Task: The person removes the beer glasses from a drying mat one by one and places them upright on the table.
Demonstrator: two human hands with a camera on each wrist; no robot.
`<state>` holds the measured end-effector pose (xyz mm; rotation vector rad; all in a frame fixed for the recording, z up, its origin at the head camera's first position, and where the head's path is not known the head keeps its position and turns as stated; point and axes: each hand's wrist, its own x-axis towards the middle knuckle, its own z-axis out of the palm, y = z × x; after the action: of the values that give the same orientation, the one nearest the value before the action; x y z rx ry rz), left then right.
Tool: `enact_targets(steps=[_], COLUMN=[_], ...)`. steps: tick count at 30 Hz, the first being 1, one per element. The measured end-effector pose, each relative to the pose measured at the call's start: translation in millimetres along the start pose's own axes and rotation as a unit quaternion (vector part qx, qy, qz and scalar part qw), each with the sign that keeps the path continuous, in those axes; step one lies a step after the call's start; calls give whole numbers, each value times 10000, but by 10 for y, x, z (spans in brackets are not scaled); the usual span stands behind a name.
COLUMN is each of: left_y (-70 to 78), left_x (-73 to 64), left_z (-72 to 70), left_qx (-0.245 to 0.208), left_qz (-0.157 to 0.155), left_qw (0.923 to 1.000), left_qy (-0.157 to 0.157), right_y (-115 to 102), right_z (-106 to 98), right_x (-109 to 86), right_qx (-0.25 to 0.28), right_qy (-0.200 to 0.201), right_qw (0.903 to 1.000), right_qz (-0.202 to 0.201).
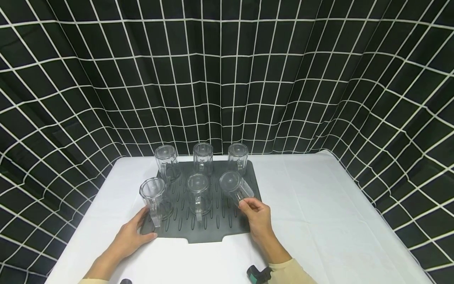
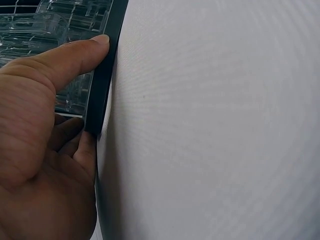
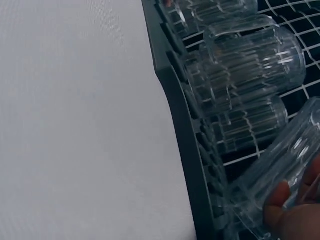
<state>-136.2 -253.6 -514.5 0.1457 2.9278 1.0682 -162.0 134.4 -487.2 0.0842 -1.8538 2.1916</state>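
Note:
A dark grey ribbed drying mat [image 1: 205, 236] lies on the white table and carries several clear glass mugs in two rows. My right hand [image 1: 260, 221] grips the handle side of the front right mug [image 1: 231, 182], which leans over at a slant above the mat; its tilted wall also shows in the right wrist view. At the mat's front left corner is my left hand [image 1: 128, 237]. Its thumb [image 2: 82, 54] presses on the front edge, with the other fingers round the left side. Beside those fingers stands the front left mug [image 1: 153, 189], handle facing me.
A front middle mug [image 1: 198, 185] and three back mugs, at left [image 1: 166, 154], middle [image 1: 203, 152] and right [image 1: 238, 152], stand close by. White cloth [image 1: 319, 221] covers the table. Dark curtains [image 1: 220, 71] with white grid lines surround it on three sides.

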Motion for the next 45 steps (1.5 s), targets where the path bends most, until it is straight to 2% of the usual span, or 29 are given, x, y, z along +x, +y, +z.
enact_targets(steps=[6,12,20,27,31,35,38,41,45], left_y=[10,23,39,61,112,174,216,284,426], left_x=[-2,-5,-10,-7,-29,-66,-114,-176,-246], left_z=[-5,-9,-1,0,-28,-116,-243,-422,-654], left_qx=[-39,-49,57,165,229,367,568,769,950], left_qz=[-23,-16,-37,24,-59,-280,-518,-728,-949], left_qw=[10000,10000,10000,9998,9996,9986,9966,9942,9908], left_qy=[-46,-39,-59,-52,-137,-272,-295,-161,177], right_y=[-109,-193,-329,-655,-636,-498,-437,-446,-493], right_z=[-42,-82,-127,-87,-110,-177,-223,-246,-253], right_x=[2,-4,-41,-125,-114,-72,-53,-54,-64], right_qx=[-1250,-1420,-1557,-2100,-2238,-2255,-2264,-2271,-2302], right_qy=[-52,-214,-382,-491,-464,-472,-558,-647,-695], right_qw=[9905,9856,9808,9625,9539,9500,9478,9431,9352], right_qz=[-569,-896,-1108,-1644,-1945,-2110,-2177,-2339,-2599])
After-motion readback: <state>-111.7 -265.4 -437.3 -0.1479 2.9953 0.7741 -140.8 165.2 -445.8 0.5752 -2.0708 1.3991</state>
